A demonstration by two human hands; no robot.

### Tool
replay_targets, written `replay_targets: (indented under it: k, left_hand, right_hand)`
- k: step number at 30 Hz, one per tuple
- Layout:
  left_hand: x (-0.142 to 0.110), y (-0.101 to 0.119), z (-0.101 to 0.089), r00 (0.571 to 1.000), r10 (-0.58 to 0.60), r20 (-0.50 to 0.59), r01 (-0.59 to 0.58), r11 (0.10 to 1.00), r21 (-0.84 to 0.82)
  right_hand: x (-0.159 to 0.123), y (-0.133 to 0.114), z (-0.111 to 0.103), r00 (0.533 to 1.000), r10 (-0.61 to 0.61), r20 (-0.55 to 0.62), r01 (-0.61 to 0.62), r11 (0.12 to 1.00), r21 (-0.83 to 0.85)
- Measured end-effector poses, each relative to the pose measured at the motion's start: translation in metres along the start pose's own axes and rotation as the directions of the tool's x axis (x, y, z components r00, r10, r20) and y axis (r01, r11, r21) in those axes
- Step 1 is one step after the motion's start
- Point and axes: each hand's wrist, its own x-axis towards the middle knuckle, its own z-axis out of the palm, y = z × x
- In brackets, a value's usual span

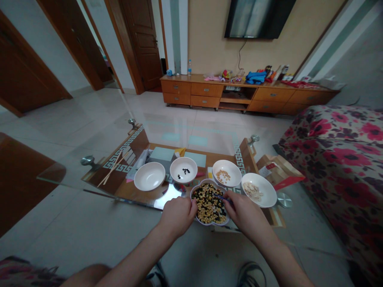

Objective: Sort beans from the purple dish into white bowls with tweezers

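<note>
My left hand (178, 216) is curled almost closed, its fingers against the rim of a scalloped white dish (209, 203), and my right hand (248, 215) is pinched shut around a thin blue stick (223, 197), though I can't tell exactly what kind of tool it is. Its tip reaches over the dish, which sits at the near edge of the glass surface (60, 171) between my two hands and is heaped with a mix of tan and black beans (208, 203). Beyond it, four round, smooth white bowls curve in a row: the first bowl (149, 176) shows only its glazed inside, the second bowl (183, 170) has a small cluster of black beans (186, 171), the third bowl (226, 173) has yellow kernels (223, 176), and the fourth bowl (259, 189) has pale flat slices (252, 191). The third and fourth bowls sit just beyond my right hand, with little room between them. Two wooden chopsticks (113, 169) lie at the far left under the glass, well apart from my hands, and a brown paper bag (278, 171) stands to the right, beside a floral sofa (329, 159).
</note>
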Motion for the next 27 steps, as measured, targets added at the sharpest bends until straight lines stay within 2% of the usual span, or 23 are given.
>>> replay_targets:
  k: [15,27]
  left_hand:
    - [0.0,-0.0009,0.0003,1.0,0.001,0.002,-0.001,1.0,-0.007]
    - [-0.0002,-0.0012,0.0006,1.0,0.005,0.0,-0.005,1.0,0.001]
  right_hand:
    - [-0.0015,-0.0033,-0.006,1.0,0.016,0.009,-0.016,1.0,0.003]
    - [-0.0013,-0.004,-0.002,0.999,0.031,0.025,-0.03,0.999,-0.038]
